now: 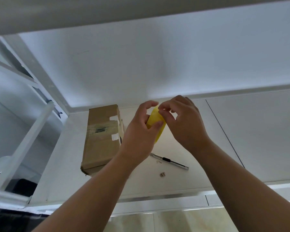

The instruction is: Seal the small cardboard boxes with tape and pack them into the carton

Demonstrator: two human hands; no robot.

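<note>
White worktop [208,148] beneath a shelf is being used for packing, with a cardboard box [100,139] lying flat at its left. A yellow roll of tape [155,119] is being clamped by the left hand [141,131], seemingly to steady it. Its rim is being pinched by the curled right hand [182,121], probably to free the tape end. Both forearms are being held raised above a knife [169,161].
</note>
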